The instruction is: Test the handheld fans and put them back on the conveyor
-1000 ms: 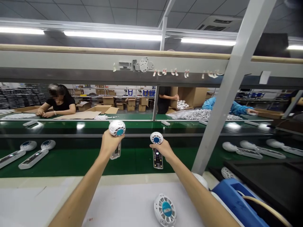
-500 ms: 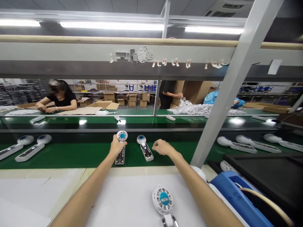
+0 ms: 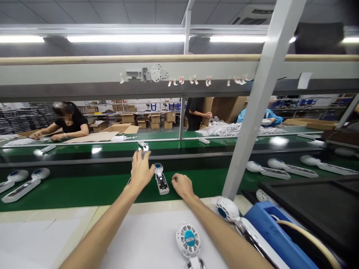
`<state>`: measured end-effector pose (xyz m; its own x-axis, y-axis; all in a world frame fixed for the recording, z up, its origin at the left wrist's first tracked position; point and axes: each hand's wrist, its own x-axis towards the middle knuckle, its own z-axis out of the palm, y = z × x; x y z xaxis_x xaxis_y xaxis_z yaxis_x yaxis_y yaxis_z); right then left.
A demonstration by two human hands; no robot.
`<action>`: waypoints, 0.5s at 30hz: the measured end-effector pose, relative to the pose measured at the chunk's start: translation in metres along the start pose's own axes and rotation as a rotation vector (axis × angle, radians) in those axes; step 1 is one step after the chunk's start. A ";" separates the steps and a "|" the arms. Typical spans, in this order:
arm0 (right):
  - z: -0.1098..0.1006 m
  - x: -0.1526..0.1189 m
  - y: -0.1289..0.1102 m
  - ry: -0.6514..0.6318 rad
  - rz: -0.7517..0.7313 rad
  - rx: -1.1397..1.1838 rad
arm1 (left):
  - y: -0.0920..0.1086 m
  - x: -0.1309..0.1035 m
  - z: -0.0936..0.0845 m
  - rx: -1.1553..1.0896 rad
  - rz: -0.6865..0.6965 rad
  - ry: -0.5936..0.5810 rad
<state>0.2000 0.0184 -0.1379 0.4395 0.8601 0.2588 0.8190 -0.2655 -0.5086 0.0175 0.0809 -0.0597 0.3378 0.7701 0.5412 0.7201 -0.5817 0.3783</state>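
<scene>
My left hand is raised over the green belt with its fingers spread, holding nothing. Behind it, a white handheld fan is mostly hidden. Just right of that hand lies another handheld fan, its handle open and its circuit board showing. Beside this fan, not touching it, my right hand has its fingers curled together; whatever may be in them is hidden. Between my forearms, a fan with a blue centre label rests on the white worktop, its lower end cut off by the frame.
More fans lie on the green belt, at left and right. A slanted metal post rises at right. Near it are a fan, a blue bin and a black tray. Co-workers sit and stand across the line.
My left hand has let go of the left fan and opened, lifting slightly above it. My right hand stays curled beside the other fan. The view has shifted a little.
</scene>
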 end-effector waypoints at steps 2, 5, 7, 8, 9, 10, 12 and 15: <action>0.007 -0.001 0.004 0.027 -0.027 0.041 | 0.018 -0.011 0.008 -0.056 0.125 -0.032; 0.011 0.002 0.010 0.059 -0.018 0.113 | 0.040 -0.044 0.030 -0.256 0.283 -0.163; 0.011 0.005 0.014 0.076 0.011 0.161 | 0.049 -0.071 0.046 -0.385 0.316 -0.303; 0.012 0.006 0.016 0.087 0.023 0.184 | 0.052 -0.083 0.052 -0.408 0.297 -0.355; 0.012 0.007 0.018 0.099 0.032 0.206 | 0.053 -0.094 0.057 -0.406 0.294 -0.386; 0.012 0.007 0.019 0.109 0.037 0.227 | 0.053 -0.103 0.060 -0.389 0.311 -0.414; 0.014 0.008 0.020 0.121 0.041 0.267 | 0.053 -0.113 0.063 -0.337 0.355 -0.422; 0.017 0.009 0.021 0.119 0.041 0.312 | 0.052 -0.114 0.062 -0.273 0.401 -0.442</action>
<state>0.2151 0.0276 -0.1599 0.5246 0.7897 0.3180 0.6558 -0.1367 -0.7424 0.0534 -0.0213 -0.1483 0.8075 0.4806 0.3420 0.3262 -0.8469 0.4200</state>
